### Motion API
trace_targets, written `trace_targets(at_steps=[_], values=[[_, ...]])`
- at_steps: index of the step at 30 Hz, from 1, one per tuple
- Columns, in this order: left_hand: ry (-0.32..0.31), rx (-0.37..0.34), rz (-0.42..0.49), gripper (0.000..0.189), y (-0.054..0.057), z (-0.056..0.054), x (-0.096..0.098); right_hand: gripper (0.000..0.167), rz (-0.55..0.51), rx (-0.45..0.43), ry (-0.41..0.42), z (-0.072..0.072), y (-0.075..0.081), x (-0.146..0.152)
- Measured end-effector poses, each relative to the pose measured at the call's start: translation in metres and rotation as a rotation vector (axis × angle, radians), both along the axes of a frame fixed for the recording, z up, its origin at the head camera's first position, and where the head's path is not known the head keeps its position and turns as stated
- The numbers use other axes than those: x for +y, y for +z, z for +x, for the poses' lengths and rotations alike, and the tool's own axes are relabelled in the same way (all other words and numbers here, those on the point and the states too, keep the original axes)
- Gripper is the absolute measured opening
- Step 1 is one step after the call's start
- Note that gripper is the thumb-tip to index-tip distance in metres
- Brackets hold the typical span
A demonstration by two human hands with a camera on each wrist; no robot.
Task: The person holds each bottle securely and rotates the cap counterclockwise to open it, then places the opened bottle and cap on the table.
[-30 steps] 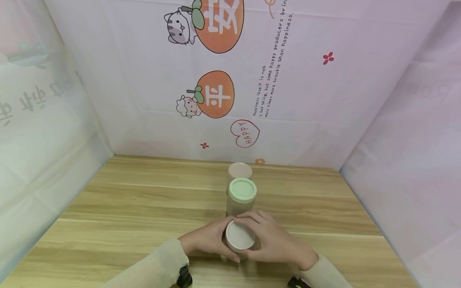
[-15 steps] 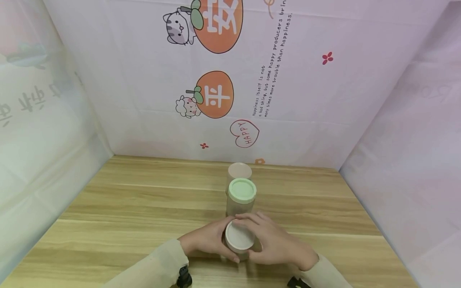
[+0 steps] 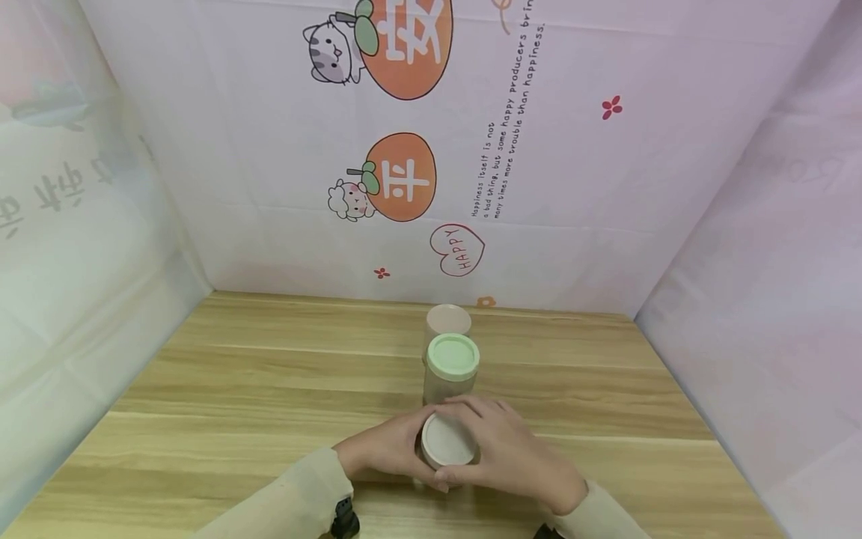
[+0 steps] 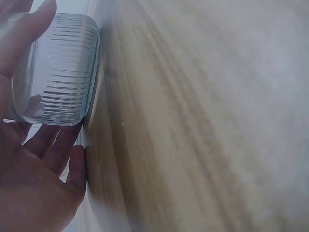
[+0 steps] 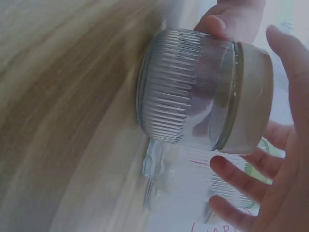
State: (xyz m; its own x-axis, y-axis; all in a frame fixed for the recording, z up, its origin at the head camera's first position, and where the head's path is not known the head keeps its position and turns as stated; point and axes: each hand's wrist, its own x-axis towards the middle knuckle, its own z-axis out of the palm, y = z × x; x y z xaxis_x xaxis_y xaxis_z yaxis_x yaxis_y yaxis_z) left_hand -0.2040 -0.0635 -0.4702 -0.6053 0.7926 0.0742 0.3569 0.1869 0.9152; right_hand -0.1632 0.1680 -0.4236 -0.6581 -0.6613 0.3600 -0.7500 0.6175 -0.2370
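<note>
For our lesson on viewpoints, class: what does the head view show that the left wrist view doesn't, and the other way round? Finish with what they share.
Only the head view shows the green lid, the red heart and the orange fruit pictures on the wall.

Only the left wrist view shows the ribs around the jar.

Both show the left grip, that jar in it and the wooden table.

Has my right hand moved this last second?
Yes: in the head view, the right hand has edged left at thumb and cuff, against the green-lidded jar.
</note>
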Motion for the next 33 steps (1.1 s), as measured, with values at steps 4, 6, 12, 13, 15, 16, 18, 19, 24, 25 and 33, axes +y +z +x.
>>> trace_targets(at_steps=[4, 6, 12, 13, 15, 16, 18, 19, 24, 25, 33], values=[[-0.007, 0.001, 0.004, 0.092, -0.0010, 0.0000, 0.0001, 0.081, -0.007, 0.065, -0.060, -0.0004, -0.0022, -0.0033], [-0.012, -0.002, 0.007, 0.091, -0.0014, -0.0005, 0.0000, 0.082, -0.009, 0.087, -0.078, -0.0004, -0.0033, -0.0039], [0.004, 0.001, -0.010, 0.093, -0.0021, -0.0018, -0.0012, 0.090, 0.013, 0.132, -0.123, -0.0020, -0.0069, -0.0065], [0.009, 0.001, -0.014, 0.093, -0.0020, -0.0018, -0.0013, 0.092, 0.018, 0.134, -0.128, -0.0022, -0.0073, -0.0070], [0.015, -0.004, -0.014, 0.092, -0.0018, -0.0016, -0.0013, 0.093, 0.026, 0.134, -0.136, -0.0021, -0.0081, -0.0077], [0.016, -0.004, -0.014, 0.092, -0.0017, -0.0015, -0.0013, 0.094, 0.028, 0.133, -0.138, -0.0021, -0.0084, -0.0080], [0.015, -0.013, -0.007, 0.092, -0.0013, -0.0012, -0.0010, 0.094, 0.027, 0.133, -0.141, -0.0019, -0.0089, -0.0089], [0.014, -0.016, -0.005, 0.092, -0.0011, -0.0011, -0.0010, 0.094, 0.024, 0.134, -0.141, -0.0018, -0.0091, -0.0092], [0.027, -0.012, -0.011, 0.092, -0.0012, -0.0006, -0.0011, 0.092, 0.014, 0.130, -0.135, -0.0011, -0.0087, -0.0100], [0.030, -0.004, -0.015, 0.092, -0.0014, -0.0005, -0.0011, 0.091, 0.013, 0.128, -0.133, -0.0009, -0.0084, -0.0101], [0.032, -0.023, -0.014, 0.090, -0.0033, -0.0005, -0.0005, 0.083, -0.014, 0.127, -0.099, -0.0002, -0.0084, -0.0084]])
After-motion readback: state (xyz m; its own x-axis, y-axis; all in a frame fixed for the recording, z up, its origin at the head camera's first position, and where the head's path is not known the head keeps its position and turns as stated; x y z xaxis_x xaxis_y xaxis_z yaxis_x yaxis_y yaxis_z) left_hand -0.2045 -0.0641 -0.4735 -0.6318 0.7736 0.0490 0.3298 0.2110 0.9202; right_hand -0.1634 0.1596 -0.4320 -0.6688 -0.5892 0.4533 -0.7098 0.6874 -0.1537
